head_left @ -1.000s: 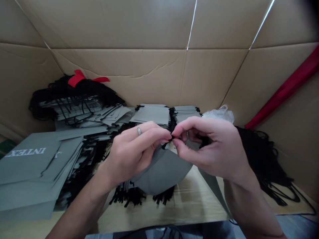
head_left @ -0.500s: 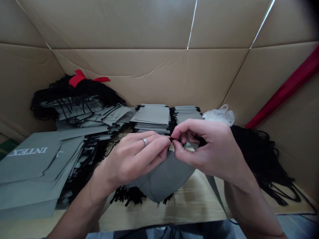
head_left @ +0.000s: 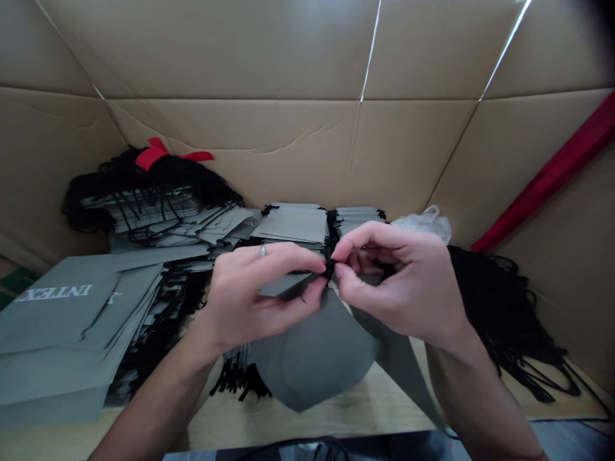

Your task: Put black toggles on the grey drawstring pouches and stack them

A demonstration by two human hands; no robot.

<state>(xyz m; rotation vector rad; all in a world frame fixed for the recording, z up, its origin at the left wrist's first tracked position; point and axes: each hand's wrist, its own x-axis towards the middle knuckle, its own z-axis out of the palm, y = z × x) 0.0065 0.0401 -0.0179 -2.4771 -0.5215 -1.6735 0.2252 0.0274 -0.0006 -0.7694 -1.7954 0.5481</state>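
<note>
Both hands meet at the middle of the head view, pinching a black cord [head_left: 330, 267] at the edge of a grey sheet [head_left: 317, 358]. The sheet bends and hangs below the fingers, one side folded down to the right. My left hand [head_left: 264, 298], with a ring on one finger, has thumb and forefinger closed on the cord. From the right, my right hand [head_left: 403, 275] pinches the same spot between thumb and forefinger, its other fingers curled in. The exact form of the cord between the fingertips is partly hidden.
Grey printed pieces [head_left: 62, 307] with black cord ends lie in stacks at the left. Smaller grey stacks [head_left: 293, 221] stand at the back. Black cords [head_left: 500, 307] lie at the right, near a clear plastic bag [head_left: 425, 221]. Cardboard walls [head_left: 240, 128] enclose the table.
The left hand's fingers have spread further apart, its thumb now showing below the forefinger. The grey sheet has shifted, and more of its right flap shows.
</note>
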